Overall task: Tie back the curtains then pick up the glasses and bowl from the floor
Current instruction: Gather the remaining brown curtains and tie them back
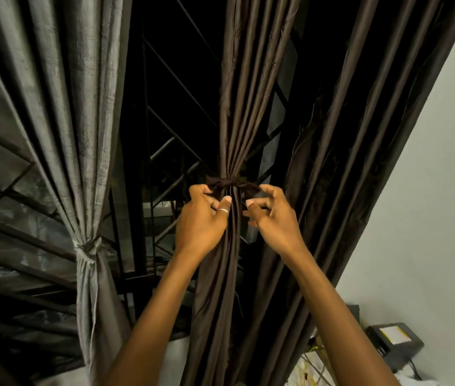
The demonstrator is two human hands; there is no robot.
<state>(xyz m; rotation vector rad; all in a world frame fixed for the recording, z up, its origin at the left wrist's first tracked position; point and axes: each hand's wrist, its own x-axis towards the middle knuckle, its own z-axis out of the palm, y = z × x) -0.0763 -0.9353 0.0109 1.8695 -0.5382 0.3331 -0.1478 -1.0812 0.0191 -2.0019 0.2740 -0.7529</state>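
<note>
A dark brown curtain (237,107) hangs in the middle, gathered tight by a brown tie-back (227,183) knotted around it. My left hand (202,218), with a ring on the thumb, pinches the tie-back's left end. My right hand (273,218) pinches its right end with curled fingers. A grey curtain (81,135) at the left is bunched by its own tie (88,247). Another brown curtain (360,162) hangs loose at the right. No glasses or bowl are in view.
A dark window with a metal grille (170,151) lies behind the curtains. A white wall (429,190) rises at the right. A black box (393,344) with cables sits at the lower right, beside pale clutter.
</note>
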